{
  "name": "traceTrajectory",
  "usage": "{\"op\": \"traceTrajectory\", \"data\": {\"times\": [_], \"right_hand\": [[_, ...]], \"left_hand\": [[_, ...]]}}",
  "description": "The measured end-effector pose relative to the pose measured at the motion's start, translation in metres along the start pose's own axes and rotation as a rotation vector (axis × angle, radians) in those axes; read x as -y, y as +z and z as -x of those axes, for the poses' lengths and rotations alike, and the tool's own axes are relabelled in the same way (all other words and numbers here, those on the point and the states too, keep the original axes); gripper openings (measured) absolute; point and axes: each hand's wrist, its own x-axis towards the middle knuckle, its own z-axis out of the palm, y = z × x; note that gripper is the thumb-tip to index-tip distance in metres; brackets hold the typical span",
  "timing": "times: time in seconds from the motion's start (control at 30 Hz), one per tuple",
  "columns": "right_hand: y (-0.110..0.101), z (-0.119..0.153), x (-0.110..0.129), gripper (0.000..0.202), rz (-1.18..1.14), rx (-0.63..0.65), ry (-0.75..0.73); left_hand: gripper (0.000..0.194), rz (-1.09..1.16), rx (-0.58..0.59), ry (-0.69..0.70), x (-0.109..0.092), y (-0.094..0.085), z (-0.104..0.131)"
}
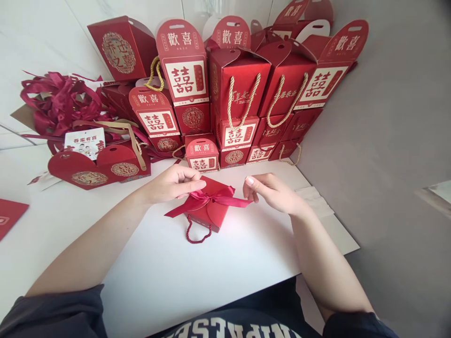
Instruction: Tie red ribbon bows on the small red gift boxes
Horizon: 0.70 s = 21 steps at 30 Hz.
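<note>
red gift box [216, 213] partly hidden behind the left hand [179, 184] and ribbon bow [209, 199], side print [202, 221] below that hand too small to read, some fingertips of the right hand [270, 190] curled from sight, red card [11, 217] farther left cut off

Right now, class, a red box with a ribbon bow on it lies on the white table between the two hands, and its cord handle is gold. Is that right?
Not quite: the head view shows that the cord handle is dark red, not gold. The red box with its ribbon bow does lie on the white table between the left hand and right hand.
</note>
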Motion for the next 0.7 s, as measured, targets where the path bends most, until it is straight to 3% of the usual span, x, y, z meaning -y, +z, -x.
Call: {"op": "traceTrajectory", "data": {"times": [0.1, 0.2, 0.47, 0.7], "right_hand": [[0.004, 0.0, 0.002, 0.052, -0.042, 0.151, 0.035], [0.008, -0.001, 0.004, 0.046, -0.146, 0.231, 0.011], [0.006, 0.001, 0.005, 0.038, -0.143, 0.302, -0.039], [-0.002, 0.0, -0.002, 0.037, -0.076, 0.359, -0.033]], "left_hand": [[0.044, -0.071, -0.014, 0.038, 0.002, 0.002, -0.003], [0.046, -0.129, 0.007, -0.007, 0.006, 0.001, -0.005], [0.053, -0.121, 0.043, -0.088, 0.022, -0.006, -0.011], [0.052, -0.14, 0.037, -0.12, 0.018, -0.001, -0.013]]}}
